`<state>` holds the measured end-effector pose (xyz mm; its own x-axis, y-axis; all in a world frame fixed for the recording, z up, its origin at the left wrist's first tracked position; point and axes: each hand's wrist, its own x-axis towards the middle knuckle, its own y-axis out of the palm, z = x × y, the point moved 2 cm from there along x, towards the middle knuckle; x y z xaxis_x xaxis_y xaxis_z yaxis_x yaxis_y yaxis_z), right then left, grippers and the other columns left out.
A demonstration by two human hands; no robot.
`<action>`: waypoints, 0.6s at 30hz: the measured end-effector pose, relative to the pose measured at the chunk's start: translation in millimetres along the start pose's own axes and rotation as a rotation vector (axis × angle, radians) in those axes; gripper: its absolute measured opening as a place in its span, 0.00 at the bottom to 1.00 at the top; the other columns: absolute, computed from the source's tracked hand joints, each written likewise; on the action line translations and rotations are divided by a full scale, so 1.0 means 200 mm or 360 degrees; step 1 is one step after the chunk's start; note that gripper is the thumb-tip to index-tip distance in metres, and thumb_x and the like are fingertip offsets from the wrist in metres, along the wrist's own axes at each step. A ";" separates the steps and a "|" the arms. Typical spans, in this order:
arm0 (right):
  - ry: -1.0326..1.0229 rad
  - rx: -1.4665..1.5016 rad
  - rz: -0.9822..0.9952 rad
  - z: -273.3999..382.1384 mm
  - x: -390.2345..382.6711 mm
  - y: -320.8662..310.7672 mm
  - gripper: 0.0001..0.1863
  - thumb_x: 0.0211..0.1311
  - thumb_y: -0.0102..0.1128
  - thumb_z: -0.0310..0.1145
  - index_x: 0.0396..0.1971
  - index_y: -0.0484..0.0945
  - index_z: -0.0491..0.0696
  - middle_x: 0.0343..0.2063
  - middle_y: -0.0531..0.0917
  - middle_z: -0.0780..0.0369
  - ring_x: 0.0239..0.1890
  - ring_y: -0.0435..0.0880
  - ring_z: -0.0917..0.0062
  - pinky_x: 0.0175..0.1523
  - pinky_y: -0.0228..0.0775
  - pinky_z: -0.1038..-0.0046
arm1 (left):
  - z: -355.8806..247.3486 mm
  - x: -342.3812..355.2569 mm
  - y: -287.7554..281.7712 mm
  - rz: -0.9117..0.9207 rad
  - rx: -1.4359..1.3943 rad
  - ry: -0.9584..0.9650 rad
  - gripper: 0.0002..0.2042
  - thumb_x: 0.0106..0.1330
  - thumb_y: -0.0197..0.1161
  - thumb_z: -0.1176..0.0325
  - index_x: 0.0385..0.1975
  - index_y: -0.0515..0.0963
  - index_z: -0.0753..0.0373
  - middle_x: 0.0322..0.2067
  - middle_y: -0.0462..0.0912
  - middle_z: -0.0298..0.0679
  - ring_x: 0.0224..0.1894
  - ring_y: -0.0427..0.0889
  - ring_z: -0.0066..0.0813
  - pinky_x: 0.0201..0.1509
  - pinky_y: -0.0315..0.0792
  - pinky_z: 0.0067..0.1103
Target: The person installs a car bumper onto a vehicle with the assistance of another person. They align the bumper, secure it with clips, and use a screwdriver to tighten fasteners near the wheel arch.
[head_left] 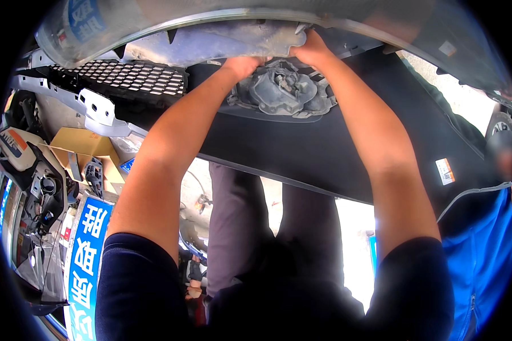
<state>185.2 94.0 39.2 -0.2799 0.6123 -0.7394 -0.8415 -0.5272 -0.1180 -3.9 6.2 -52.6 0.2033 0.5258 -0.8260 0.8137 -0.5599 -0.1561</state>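
Far L: beige & black machine (18, 149), partly cut by the dark rim. Next to it, an open cardboard box (88, 142) w/ a grey plastic pc (94, 175) at its front; below, a blue/white sign (88, 250) runs down to the bottom edge. Above the box, a silver bracket (99, 111) w/ holes points in twd ctr. Black mesh grille (125, 77) lies behind it, flat side up.

Pale, dirty panel (216, 44) spans upper ctr, under a long curved glossy pc (347, 12) along the top. L hand (243, 66) is at the panel's lower edge, fingers bent & mostly hidden; can't tell if it's clamped on. Grey moulded part (284, 91) sits just below & b/w the two forearms, lying on a big black panel (279, 142). R hand (313, 51) is at the pale panel's R end, close to the L hand but apart from it; fingertips hidden, so can't tell its grip either.

Person's dark trousers (238, 221) show below the black panel's near edge. R: white/orange label (445, 171) on the black panel, then blue garment (478, 250) w/ zip, far R.
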 end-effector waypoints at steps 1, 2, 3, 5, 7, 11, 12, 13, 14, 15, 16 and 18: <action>0.0015 -0.0028 0.0010 0.01 0.00 0.00 0.08 0.54 0.68 0.22 0.34 0.82 0.36 0.29 0.87 0.57 0.31 0.88 0.75 0.38 0.81 0.78 | -0.03 -0.02 -0.01 0.0056 -0.0034 -0.0024 0.33 0.64 0.65 0.49 0.64 0.70 0.62 0.43 0.83 0.34 0.40 0.78 0.19 0.52 0.70 0.20; 0.0031 -0.0057 0.0020 0.01 0.00 0.00 0.08 0.54 0.68 0.22 0.34 0.82 0.36 0.29 0.87 0.57 0.31 0.88 0.76 0.38 0.81 0.78 | -0.03 -0.02 -0.01 0.0070 -0.0032 -0.0051 0.33 0.64 0.65 0.49 0.64 0.70 0.62 0.43 0.83 0.33 0.40 0.78 0.19 0.52 0.70 0.20; 0.0044 -0.0083 0.0024 0.00 0.00 0.00 0.08 0.54 0.68 0.23 0.34 0.82 0.37 0.29 0.87 0.57 0.31 0.88 0.76 0.38 0.81 0.78 | -0.03 -0.02 -0.01 0.0078 -0.0028 -0.0080 0.32 0.64 0.65 0.48 0.64 0.70 0.62 0.42 0.83 0.33 0.41 0.78 0.19 0.52 0.70 0.20; 0.0059 -0.0114 0.0037 0.00 0.01 0.00 0.08 0.54 0.68 0.23 0.34 0.83 0.37 0.29 0.87 0.57 0.31 0.88 0.77 0.38 0.80 0.78 | -0.03 -0.02 -0.01 0.0060 -0.0052 -0.0077 0.32 0.64 0.65 0.49 0.63 0.71 0.62 0.42 0.83 0.33 0.41 0.78 0.19 0.53 0.69 0.19; 0.0057 -0.0136 0.0048 0.03 0.00 -0.01 0.08 0.54 0.69 0.24 0.33 0.83 0.38 0.28 0.87 0.57 0.30 0.88 0.77 0.39 0.80 0.78 | -0.03 -0.02 0.00 0.0012 -0.0108 -0.0013 0.31 0.63 0.66 0.49 0.63 0.71 0.62 0.42 0.83 0.33 0.41 0.78 0.19 0.53 0.69 0.19; 0.0043 -0.0201 0.0063 0.03 0.01 -0.02 0.07 0.53 0.69 0.25 0.32 0.84 0.39 0.28 0.87 0.58 0.30 0.88 0.78 0.38 0.79 0.79 | -0.06 -0.04 -0.01 0.0014 -0.0105 -0.0100 0.28 0.63 0.68 0.53 0.58 0.75 0.64 0.42 0.84 0.33 0.41 0.78 0.20 0.52 0.70 0.19; 0.0055 -0.0199 0.0086 0.03 0.01 -0.02 0.07 0.53 0.69 0.25 0.32 0.84 0.39 0.27 0.87 0.58 0.30 0.88 0.78 0.38 0.79 0.79 | -0.06 -0.04 0.00 -0.0033 -0.0086 -0.0067 0.26 0.63 0.68 0.55 0.57 0.76 0.64 0.42 0.84 0.33 0.41 0.78 0.20 0.52 0.70 0.19; 0.0051 -0.0156 0.0121 0.00 0.03 -0.02 0.07 0.53 0.69 0.25 0.32 0.84 0.39 0.27 0.87 0.58 0.29 0.87 0.78 0.38 0.79 0.78 | -0.06 -0.05 0.00 -0.0079 -0.0065 -0.0034 0.25 0.63 0.68 0.56 0.55 0.76 0.65 0.42 0.84 0.34 0.42 0.78 0.20 0.52 0.70 0.19; 0.0047 -0.0111 0.0157 -0.03 0.05 -0.01 0.07 0.53 0.69 0.25 0.32 0.84 0.39 0.27 0.87 0.58 0.29 0.87 0.78 0.38 0.79 0.78 | -0.06 -0.05 0.00 -0.0112 -0.0032 0.0065 0.24 0.63 0.68 0.58 0.54 0.77 0.65 0.43 0.84 0.34 0.42 0.79 0.20 0.52 0.70 0.19; 0.0010 -0.0026 0.0185 -0.14 0.10 0.01 0.07 0.53 0.69 0.25 0.32 0.84 0.39 0.27 0.87 0.58 0.28 0.87 0.78 0.37 0.79 0.78 | -0.06 -0.05 0.01 -0.0148 0.0012 0.0188 0.22 0.64 0.68 0.60 0.53 0.77 0.66 0.43 0.84 0.35 0.41 0.79 0.20 0.51 0.71 0.19; -0.0013 0.0057 0.0231 -0.15 0.12 0.03 0.07 0.53 0.69 0.25 0.32 0.84 0.39 0.26 0.87 0.58 0.28 0.87 0.78 0.37 0.79 0.78 | -0.06 -0.05 0.01 -0.0182 0.0044 0.0292 0.21 0.64 0.68 0.61 0.52 0.78 0.67 0.43 0.85 0.35 0.41 0.79 0.21 0.51 0.71 0.19; -0.0026 -0.0088 0.0155 -0.15 0.10 0.04 0.07 0.52 0.69 0.24 0.32 0.83 0.39 0.26 0.86 0.59 0.28 0.86 0.79 0.37 0.78 0.79 | -0.05 -0.05 0.04 -0.0219 -0.0093 0.0285 0.19 0.64 0.67 0.64 0.52 0.78 0.67 0.44 0.85 0.36 0.40 0.79 0.20 0.50 0.72 0.20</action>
<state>186.2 83.7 2.7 -0.3671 0.5658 -0.7383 -0.7833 -0.6161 -0.0827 6.0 3.6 -40.2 0.1773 0.7029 -0.6889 0.8696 -0.4397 -0.2247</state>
